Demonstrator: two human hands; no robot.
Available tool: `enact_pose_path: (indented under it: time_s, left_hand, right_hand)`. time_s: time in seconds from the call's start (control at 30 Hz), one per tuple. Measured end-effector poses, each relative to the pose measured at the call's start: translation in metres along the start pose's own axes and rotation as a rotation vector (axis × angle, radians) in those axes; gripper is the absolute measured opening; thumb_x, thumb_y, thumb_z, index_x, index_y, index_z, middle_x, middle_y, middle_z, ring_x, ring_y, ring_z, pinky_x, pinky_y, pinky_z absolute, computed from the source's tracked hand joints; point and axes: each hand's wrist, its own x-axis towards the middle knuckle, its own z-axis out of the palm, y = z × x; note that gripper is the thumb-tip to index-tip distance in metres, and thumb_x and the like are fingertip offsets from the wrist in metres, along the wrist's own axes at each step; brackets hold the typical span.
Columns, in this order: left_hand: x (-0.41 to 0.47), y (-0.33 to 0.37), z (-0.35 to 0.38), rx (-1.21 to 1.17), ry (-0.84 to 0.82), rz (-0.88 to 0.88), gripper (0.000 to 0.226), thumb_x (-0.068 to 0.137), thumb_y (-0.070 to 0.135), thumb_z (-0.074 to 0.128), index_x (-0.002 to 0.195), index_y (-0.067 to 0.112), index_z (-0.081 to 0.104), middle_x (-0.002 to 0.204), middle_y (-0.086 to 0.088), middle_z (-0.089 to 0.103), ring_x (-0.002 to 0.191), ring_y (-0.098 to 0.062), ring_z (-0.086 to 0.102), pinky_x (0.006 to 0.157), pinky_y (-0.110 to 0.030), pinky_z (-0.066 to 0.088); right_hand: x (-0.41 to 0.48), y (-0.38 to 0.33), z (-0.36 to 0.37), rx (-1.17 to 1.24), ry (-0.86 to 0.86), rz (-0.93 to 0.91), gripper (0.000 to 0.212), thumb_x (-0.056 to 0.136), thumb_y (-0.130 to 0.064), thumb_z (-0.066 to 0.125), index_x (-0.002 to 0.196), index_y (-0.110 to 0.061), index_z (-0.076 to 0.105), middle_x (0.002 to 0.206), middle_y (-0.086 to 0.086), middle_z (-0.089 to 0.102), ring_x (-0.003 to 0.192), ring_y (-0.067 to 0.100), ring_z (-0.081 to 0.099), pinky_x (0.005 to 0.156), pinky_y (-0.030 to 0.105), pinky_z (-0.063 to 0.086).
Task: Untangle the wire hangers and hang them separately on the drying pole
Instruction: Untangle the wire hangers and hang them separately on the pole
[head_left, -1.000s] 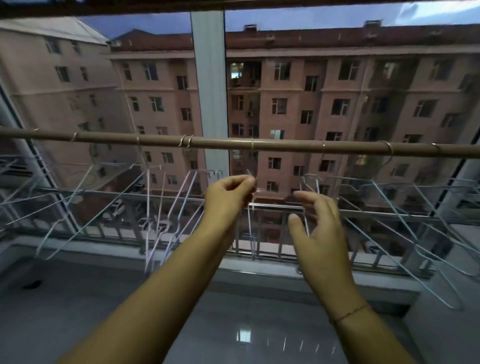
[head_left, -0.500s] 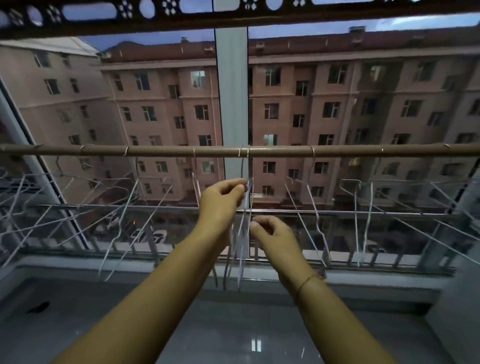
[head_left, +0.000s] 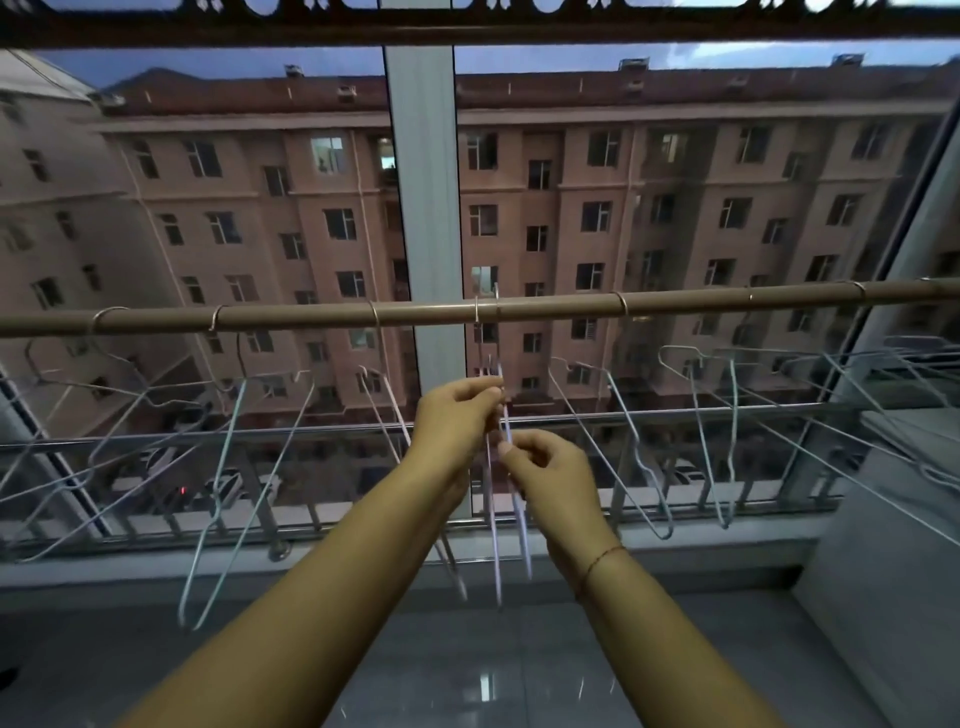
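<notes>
A brown drying pole (head_left: 545, 307) runs across the window at mid height. Several pale wire hangers hang from it by their hooks. At the centre a pair of hangers (head_left: 511, 525) hangs close together below two hooks on the pole. My left hand (head_left: 457, 423) pinches their wires near the neck. My right hand (head_left: 550, 473) pinches a wire just below and to the right. Other hangers (head_left: 639, 452) dangle apart to the right, and more hangers (head_left: 228, 467) hang to the left.
A metal railing (head_left: 675, 413) runs behind the hangers outside the glass. A white window post (head_left: 423, 208) stands at centre. A glossy grey sill (head_left: 467, 675) lies below my arms. A light wall (head_left: 893, 545) closes in at the right.
The view tilted up, so the pole sits lower in frame. My right hand moved left from open beside the hangers to pinching the central wires below my left hand.
</notes>
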Motion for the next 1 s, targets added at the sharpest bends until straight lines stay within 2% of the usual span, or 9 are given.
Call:
enact_pose_path:
  time_s: [0.13, 0.2, 0.3, 0.37, 0.5, 0.63, 0.73, 0.87, 1.0]
  left_hand:
    - [0.008, 0.006, 0.014, 0.056, -0.001, 0.013, 0.03, 0.093, 0.005, 0.051, 0.121, 0.008, 0.061, 0.107, -0.005, 0.065, 0.096, -0.017, 0.061, 0.07, -0.018, 0.048]
    - [0.016, 0.01, 0.023, 0.067, 0.009, 0.007, 0.028, 0.093, 0.005, 0.052, 0.119, 0.007, 0.062, 0.112, -0.009, 0.063, 0.104, -0.022, 0.06, 0.082, -0.029, 0.051]
    - [0.023, 0.014, 0.038, 0.107, -0.004, -0.043, 0.016, 0.091, 0.008, 0.054, 0.082, 0.015, 0.064, 0.091, -0.01, 0.06, 0.098, -0.025, 0.058, 0.098, -0.044, 0.047]
    - [0.027, 0.011, 0.046, 0.137, -0.013, -0.08, 0.011, 0.091, 0.011, 0.056, 0.086, 0.015, 0.064, 0.095, -0.011, 0.063, 0.102, -0.027, 0.059, 0.098, -0.042, 0.047]
    - [0.028, -0.002, 0.057, 0.234, -0.031, -0.107, 0.036, 0.094, 0.014, 0.054, 0.129, 0.007, 0.054, 0.125, -0.011, 0.059, 0.112, -0.025, 0.054, 0.084, -0.028, 0.042]
    - [0.025, -0.018, 0.06, 0.199, -0.066, -0.186, 0.016, 0.094, 0.011, 0.052, 0.104, 0.008, 0.063, 0.094, -0.006, 0.062, 0.093, -0.023, 0.06, 0.068, -0.025, 0.049]
    - [0.023, -0.029, 0.059, 0.141, -0.042, -0.204, 0.017, 0.092, 0.007, 0.054, 0.079, 0.013, 0.063, 0.082, -0.007, 0.067, 0.073, -0.016, 0.061, 0.065, -0.023, 0.05]
    - [0.017, -0.043, 0.058, 0.088, -0.008, -0.226, 0.012, 0.091, 0.0, 0.054, 0.093, 0.003, 0.066, 0.072, -0.007, 0.063, 0.061, -0.012, 0.056, 0.055, -0.019, 0.045]
    - [0.007, -0.06, 0.052, 0.098, -0.035, -0.298, 0.022, 0.089, -0.006, 0.052, 0.108, -0.005, 0.064, 0.07, -0.009, 0.062, 0.057, -0.013, 0.055, 0.044, -0.014, 0.044]
  right_hand:
    - [0.007, -0.008, -0.007, 0.009, 0.058, -0.046, 0.022, 0.09, -0.022, 0.054, 0.092, -0.003, 0.065, 0.101, 0.033, 0.058, 0.097, 0.045, 0.052, 0.086, 0.053, 0.048]
    - [0.012, -0.009, -0.012, 0.005, 0.073, -0.031, 0.019, 0.091, -0.022, 0.054, 0.09, -0.009, 0.068, 0.1, 0.032, 0.06, 0.091, 0.043, 0.056, 0.086, 0.049, 0.051]
    - [0.017, -0.002, -0.021, 0.0, 0.061, -0.01, 0.023, 0.09, -0.019, 0.054, 0.088, 0.001, 0.065, 0.076, 0.025, 0.054, 0.068, 0.025, 0.047, 0.068, 0.035, 0.048]
    - [0.014, 0.006, -0.028, -0.024, 0.041, 0.002, 0.026, 0.09, -0.019, 0.054, 0.088, 0.006, 0.062, 0.074, 0.026, 0.051, 0.069, 0.019, 0.044, 0.065, 0.031, 0.044]
    - [-0.001, 0.024, -0.04, -0.047, 0.028, -0.014, 0.017, 0.088, -0.02, 0.056, 0.088, -0.007, 0.067, 0.089, 0.03, 0.061, 0.072, 0.019, 0.053, 0.075, 0.041, 0.053]
    - [-0.02, 0.032, -0.049, -0.026, 0.01, -0.025, 0.014, 0.087, -0.017, 0.057, 0.094, -0.013, 0.069, 0.089, 0.019, 0.067, 0.084, 0.028, 0.062, 0.079, 0.033, 0.054]
    - [-0.027, 0.035, -0.054, -0.004, -0.018, -0.023, 0.013, 0.086, -0.013, 0.059, 0.095, -0.012, 0.069, 0.079, 0.012, 0.063, 0.074, 0.022, 0.058, 0.071, 0.028, 0.053]
    - [-0.024, 0.036, -0.063, -0.067, -0.087, -0.034, 0.015, 0.09, -0.02, 0.055, 0.097, -0.016, 0.068, 0.081, -0.004, 0.064, 0.071, -0.001, 0.059, 0.064, 0.012, 0.05]
    - [-0.002, 0.037, -0.075, -0.165, -0.034, -0.065, 0.023, 0.092, -0.015, 0.05, 0.112, -0.018, 0.062, 0.106, -0.003, 0.063, 0.099, 0.009, 0.059, 0.086, 0.022, 0.051]
